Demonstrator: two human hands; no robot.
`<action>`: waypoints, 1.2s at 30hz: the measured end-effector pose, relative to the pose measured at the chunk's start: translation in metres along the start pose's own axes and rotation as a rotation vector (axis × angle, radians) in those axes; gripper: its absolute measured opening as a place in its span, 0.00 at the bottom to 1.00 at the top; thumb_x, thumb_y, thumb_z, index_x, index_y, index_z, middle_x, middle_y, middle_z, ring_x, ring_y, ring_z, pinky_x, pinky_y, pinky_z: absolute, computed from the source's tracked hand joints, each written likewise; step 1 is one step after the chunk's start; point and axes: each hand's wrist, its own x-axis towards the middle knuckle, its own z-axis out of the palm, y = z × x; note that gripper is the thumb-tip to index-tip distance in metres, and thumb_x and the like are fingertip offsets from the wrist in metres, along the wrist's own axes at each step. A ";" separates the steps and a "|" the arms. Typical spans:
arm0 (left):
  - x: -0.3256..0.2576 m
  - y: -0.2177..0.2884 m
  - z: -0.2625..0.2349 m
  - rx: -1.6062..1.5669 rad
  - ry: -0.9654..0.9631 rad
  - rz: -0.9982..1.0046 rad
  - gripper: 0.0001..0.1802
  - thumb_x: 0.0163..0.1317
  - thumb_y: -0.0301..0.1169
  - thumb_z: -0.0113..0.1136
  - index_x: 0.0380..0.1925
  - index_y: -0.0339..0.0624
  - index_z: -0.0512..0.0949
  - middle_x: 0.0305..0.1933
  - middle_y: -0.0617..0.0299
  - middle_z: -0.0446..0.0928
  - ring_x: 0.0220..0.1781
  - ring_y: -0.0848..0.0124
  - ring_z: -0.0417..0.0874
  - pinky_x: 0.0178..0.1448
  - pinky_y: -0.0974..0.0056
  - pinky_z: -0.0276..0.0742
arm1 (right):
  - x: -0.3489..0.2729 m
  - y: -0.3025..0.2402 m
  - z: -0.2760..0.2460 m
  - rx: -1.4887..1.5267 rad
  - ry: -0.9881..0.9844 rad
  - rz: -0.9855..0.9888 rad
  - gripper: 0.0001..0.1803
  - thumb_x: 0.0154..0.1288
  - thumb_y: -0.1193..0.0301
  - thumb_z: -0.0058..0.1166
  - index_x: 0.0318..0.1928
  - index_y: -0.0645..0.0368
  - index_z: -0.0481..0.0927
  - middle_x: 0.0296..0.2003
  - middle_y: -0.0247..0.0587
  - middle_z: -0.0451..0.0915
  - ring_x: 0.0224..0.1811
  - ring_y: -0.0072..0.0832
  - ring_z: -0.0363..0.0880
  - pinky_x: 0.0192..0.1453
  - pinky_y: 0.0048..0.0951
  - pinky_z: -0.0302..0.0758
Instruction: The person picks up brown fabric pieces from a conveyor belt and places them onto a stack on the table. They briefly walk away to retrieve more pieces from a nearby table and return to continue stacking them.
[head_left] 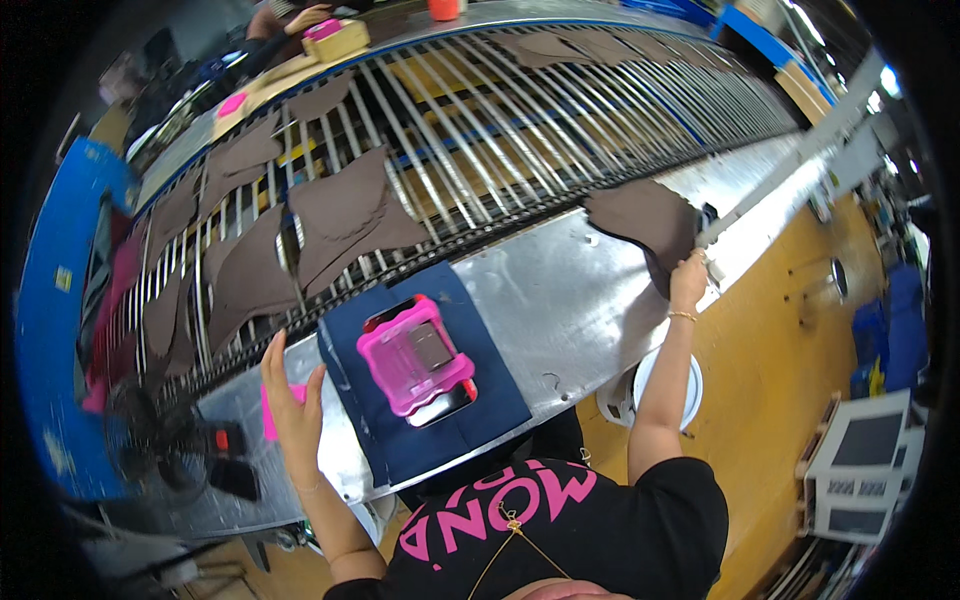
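Note:
My left hand (pixel 292 405) is raised with its fingers stretched apart, holding nothing. It hovers over a flat pink piece (pixel 270 412) on the metal table, left of a dark blue mat (pixel 450 440). On that mat lies a wavy-edged pink plastic frame (pixel 385 362) with a small brown square (pixel 432 350) in it. Red and white parts show under the frame. My right arm reaches far to the right, where my right hand (pixel 688 283) closes on the edge of the brown cut leather-like pieces (pixel 645 222). Its fingertips are partly hidden.
Beyond the metal table (pixel 560 330) runs a conveyor of metal rods (pixel 440 150) carrying several brown cut pieces (pixel 345 215). A grey post (pixel 790 165) rises beside my right hand. A black fan (pixel 165 440) stands at the left, and a white bucket (pixel 665 390) below the table.

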 end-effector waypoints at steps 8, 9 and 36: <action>0.016 0.027 0.000 -0.069 0.050 0.078 0.33 0.56 0.30 0.66 0.62 0.41 0.66 0.65 0.49 0.62 0.65 0.51 0.66 0.67 0.56 0.63 | -0.049 -0.115 -0.103 0.595 0.006 -0.455 0.16 0.73 0.71 0.44 0.56 0.48 0.78 0.34 0.47 0.82 0.29 0.23 0.84 0.27 0.24 0.78; 0.020 0.030 0.003 -0.065 0.084 0.090 0.34 0.55 0.30 0.66 0.63 0.41 0.65 0.66 0.50 0.61 0.66 0.52 0.65 0.67 0.56 0.62 | -0.055 -0.124 -0.111 0.709 -0.009 -0.561 0.16 0.72 0.71 0.45 0.57 0.51 0.77 0.39 0.46 0.82 0.28 0.25 0.84 0.28 0.23 0.79; -0.018 0.017 -0.081 -0.317 0.075 -0.190 0.04 0.60 0.18 0.57 0.34 0.28 0.75 0.27 0.61 0.70 0.26 0.79 0.77 0.26 0.74 0.72 | -0.206 -0.221 -0.074 0.941 -0.655 -1.334 0.07 0.51 0.76 0.66 0.27 0.61 0.78 0.25 0.38 0.80 0.37 0.38 0.75 0.47 0.36 0.72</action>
